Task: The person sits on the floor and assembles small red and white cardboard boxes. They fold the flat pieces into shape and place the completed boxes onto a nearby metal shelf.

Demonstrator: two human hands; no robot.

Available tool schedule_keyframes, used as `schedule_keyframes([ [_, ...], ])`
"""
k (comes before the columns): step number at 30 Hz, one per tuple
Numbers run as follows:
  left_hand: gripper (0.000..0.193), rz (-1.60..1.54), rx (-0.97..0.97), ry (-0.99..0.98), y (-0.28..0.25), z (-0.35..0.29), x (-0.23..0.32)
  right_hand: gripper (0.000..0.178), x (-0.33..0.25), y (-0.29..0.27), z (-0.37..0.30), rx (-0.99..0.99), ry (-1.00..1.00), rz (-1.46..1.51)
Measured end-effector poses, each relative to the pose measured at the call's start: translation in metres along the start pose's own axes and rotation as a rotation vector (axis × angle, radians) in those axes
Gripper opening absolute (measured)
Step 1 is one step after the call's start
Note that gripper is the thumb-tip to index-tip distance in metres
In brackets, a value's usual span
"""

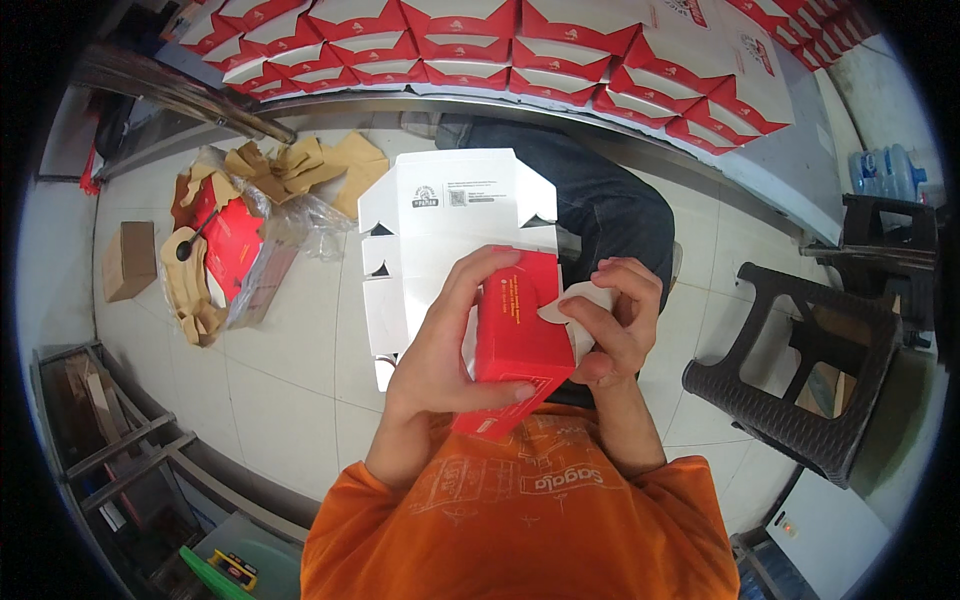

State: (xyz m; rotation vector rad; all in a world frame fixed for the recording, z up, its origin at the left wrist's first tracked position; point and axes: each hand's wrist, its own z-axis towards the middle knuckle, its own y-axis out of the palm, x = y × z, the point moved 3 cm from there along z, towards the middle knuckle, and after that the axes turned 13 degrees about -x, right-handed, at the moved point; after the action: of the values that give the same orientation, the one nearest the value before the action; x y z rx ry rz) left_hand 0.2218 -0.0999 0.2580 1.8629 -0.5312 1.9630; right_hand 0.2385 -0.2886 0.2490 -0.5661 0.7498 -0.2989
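A small red carton [520, 330] with a pale inside is held up in front of my orange shirt. My left hand [435, 350] grips it from the left, thumb along the near lower face and fingers over the far side. At its right end, my right hand [622, 320] pinches a whitish flap [588, 302] between thumb and fingers; the flap stands bent outward. Under the carton lies a flat white cardboard blank [420, 270] with cut tabs along its edges, resting by my leg in dark jeans.
Red-and-white folded boxes [470, 40] stand in stacked rows on a metal table ahead. At left are an opened package of red sheets [235, 250], brown paper [310, 165] and a small brown box [130, 262]. A dark woven-pattern stool [800, 370] stands right, near water bottles [885, 172].
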Motion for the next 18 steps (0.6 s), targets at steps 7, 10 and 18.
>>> schedule_keyframes([
  [7,0.105,-0.341,-0.270,-0.034,0.013,0.001,-0.015,0.079,-0.008,0.012,0.003,-0.113,0.084,0.421],
  [10,0.109,-0.497,-0.212,-0.049,0.012,0.003,-0.027,0.058,0.006,0.017,0.009,-0.056,0.307,0.422],
  [18,0.112,-0.660,0.415,0.187,-0.041,-0.044,-0.082,0.060,0.043,0.015,-0.043,-0.265,0.912,1.331],
])
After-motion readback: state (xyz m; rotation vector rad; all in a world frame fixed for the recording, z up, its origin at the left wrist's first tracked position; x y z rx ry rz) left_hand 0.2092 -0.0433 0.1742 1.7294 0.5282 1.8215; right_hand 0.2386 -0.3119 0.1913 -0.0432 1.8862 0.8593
